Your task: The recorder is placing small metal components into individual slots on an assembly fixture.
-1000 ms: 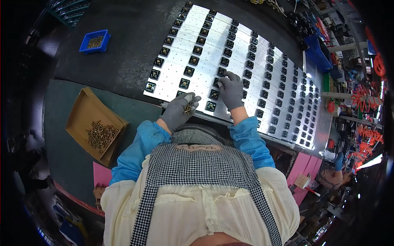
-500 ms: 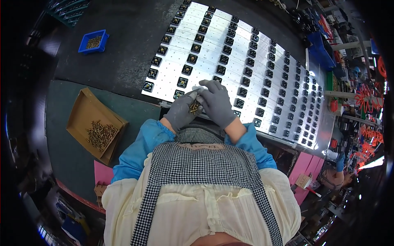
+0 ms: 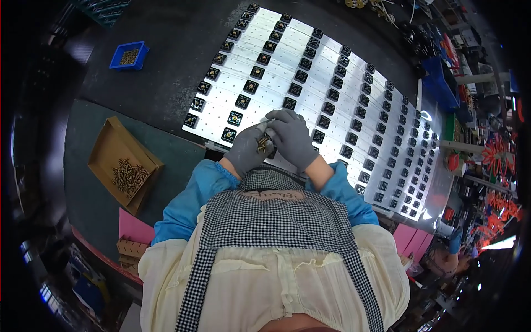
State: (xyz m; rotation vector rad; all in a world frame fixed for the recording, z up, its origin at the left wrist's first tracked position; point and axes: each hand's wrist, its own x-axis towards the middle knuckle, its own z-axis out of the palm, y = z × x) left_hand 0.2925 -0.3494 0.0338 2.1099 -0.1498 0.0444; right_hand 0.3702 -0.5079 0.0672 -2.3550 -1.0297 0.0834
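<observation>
Both hands wear grey gloves and meet over the near edge of a white panel [image 3: 221,102]. My left hand [image 3: 244,151] is closed around a small bunch of brass-coloured screws [image 3: 262,146], whose ends poke out beside its palm. Against it rests my right hand [image 3: 293,138], fingers bent and its tips at the left thumb and forefinger. Whatever may be pinched between those fingertips is too small to make out. Rows of square black parts [image 3: 242,102] sit on the panel, several with a brass-coloured centre.
To the left, an open cardboard box [image 3: 105,149] holds a heap of similar screws. A blue tray [image 3: 145,54] with more small brass pieces stands farther back. Blue bins [image 3: 442,83] line the far right, and another person [image 3: 445,257] is at the lower right.
My hands stay together, with the right fingertips shifted slightly at the left thumb. The panel and its parts appear a little lower and farther left in view, while the cardboard box appears slightly higher.
</observation>
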